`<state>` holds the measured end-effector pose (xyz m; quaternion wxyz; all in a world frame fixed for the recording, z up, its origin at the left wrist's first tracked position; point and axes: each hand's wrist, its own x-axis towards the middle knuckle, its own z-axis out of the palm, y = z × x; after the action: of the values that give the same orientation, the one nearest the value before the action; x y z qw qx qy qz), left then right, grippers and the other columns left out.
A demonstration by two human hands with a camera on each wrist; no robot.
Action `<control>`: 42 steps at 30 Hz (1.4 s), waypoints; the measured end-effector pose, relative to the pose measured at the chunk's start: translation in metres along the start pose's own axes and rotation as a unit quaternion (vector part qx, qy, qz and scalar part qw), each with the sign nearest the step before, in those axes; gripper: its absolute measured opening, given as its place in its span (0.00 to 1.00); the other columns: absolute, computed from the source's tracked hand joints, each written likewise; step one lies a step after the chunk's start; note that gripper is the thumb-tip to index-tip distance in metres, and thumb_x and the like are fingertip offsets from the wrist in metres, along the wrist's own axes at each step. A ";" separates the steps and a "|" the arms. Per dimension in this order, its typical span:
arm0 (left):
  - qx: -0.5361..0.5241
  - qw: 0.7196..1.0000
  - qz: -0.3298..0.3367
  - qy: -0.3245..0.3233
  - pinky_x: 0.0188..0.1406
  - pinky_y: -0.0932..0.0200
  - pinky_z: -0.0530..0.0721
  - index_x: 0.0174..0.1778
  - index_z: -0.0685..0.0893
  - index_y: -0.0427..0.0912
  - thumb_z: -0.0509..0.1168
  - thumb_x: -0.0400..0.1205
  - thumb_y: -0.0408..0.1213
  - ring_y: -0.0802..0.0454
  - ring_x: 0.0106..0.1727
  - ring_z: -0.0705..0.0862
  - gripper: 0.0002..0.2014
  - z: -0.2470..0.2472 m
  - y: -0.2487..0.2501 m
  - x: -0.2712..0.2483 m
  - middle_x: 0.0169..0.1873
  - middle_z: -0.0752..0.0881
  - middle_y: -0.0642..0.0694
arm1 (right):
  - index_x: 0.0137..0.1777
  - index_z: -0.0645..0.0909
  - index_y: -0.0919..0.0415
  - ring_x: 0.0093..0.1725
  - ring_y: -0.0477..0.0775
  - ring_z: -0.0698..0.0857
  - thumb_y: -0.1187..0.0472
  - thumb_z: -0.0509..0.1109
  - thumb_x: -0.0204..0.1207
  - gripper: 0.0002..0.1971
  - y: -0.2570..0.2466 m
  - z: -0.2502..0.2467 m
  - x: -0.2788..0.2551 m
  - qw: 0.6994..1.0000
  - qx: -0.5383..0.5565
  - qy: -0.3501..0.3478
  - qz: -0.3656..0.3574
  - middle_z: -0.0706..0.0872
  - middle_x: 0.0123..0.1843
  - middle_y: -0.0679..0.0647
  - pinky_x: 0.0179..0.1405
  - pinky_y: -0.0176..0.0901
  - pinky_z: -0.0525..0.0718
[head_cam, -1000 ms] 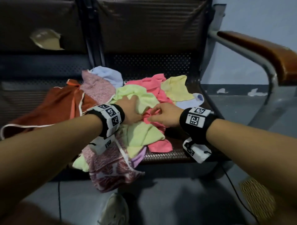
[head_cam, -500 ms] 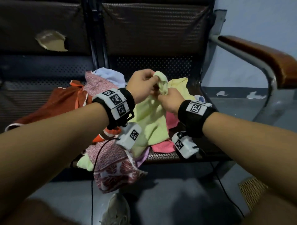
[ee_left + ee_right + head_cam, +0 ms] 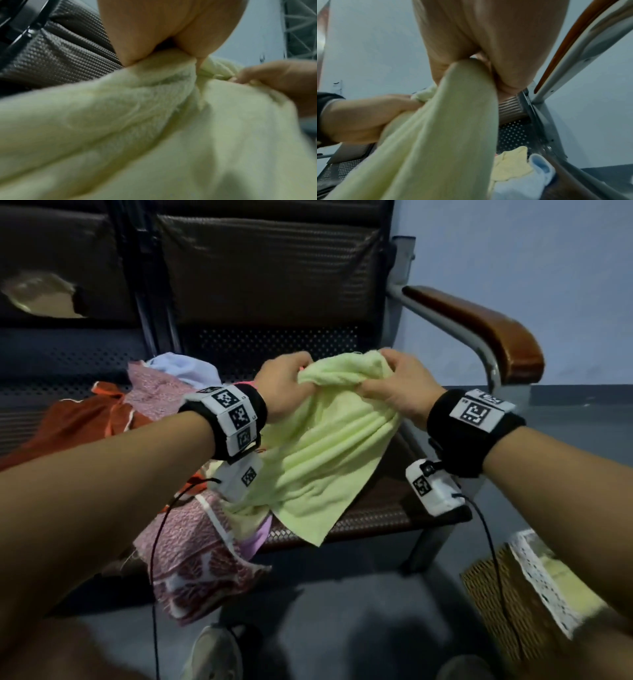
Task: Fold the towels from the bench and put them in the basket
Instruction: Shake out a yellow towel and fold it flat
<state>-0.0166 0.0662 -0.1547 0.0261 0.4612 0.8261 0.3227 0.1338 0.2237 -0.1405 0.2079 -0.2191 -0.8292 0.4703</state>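
Note:
A light green towel (image 3: 318, 446) hangs above the bench seat (image 3: 380, 511), held up by its bunched top edge. My left hand (image 3: 286, 385) grips the left part of that edge and my right hand (image 3: 399, 388) grips the right part, a short way apart. In the left wrist view the green towel (image 3: 137, 128) fills the frame below my left hand (image 3: 164, 44). In the right wrist view my right hand (image 3: 488, 58) pinches a fold of the towel (image 3: 436, 142). A woven basket (image 3: 520, 594) with lace trim stands on the floor at the lower right.
More towels lie on the bench at the left: a pink patterned one (image 3: 191, 549) hanging over the front edge, a rust one (image 3: 75, 419) and a pale blue one (image 3: 185, 368). A brown padded armrest (image 3: 479, 326) runs along the right. A shoe (image 3: 212, 655) shows on the floor.
Both hands lifted the green towel from the pile, then moved apart along its top edge, spreading it. The view has shifted to the right, bringing the basket in.

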 end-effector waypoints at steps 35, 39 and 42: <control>0.118 0.975 -0.046 0.186 0.32 0.53 0.72 0.43 0.74 0.51 0.69 0.69 0.54 0.46 0.34 0.79 0.15 -0.022 0.012 0.007 0.31 0.79 0.52 | 0.37 0.87 0.51 0.37 0.46 0.83 0.50 0.71 0.78 0.11 0.018 -0.055 -0.016 0.990 -0.116 0.073 -0.027 0.86 0.34 0.47 0.39 0.39 0.80; 0.108 0.989 -0.087 0.059 0.32 0.52 0.75 0.43 0.79 0.49 0.64 0.61 0.65 0.52 0.35 0.79 0.25 -0.024 0.031 0.008 0.35 0.82 0.54 | 0.35 0.86 0.61 0.34 0.46 0.80 0.49 0.68 0.79 0.17 0.010 -0.043 -0.022 0.991 -0.124 0.033 -0.039 0.83 0.32 0.49 0.38 0.44 0.78; -0.124 0.984 -0.108 -0.065 0.44 0.46 0.89 0.43 0.90 0.38 0.74 0.62 0.49 0.47 0.40 0.89 0.20 -0.029 0.045 0.008 0.42 0.92 0.40 | 0.37 0.82 0.63 0.34 0.48 0.79 0.52 0.65 0.81 0.16 0.005 -0.035 -0.025 0.990 -0.128 0.027 -0.050 0.80 0.31 0.48 0.39 0.46 0.77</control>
<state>0.0023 0.0739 -0.1046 0.1715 0.3828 0.8209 0.3875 0.1749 0.2364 -0.1319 0.2242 -0.2145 -0.8865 0.3433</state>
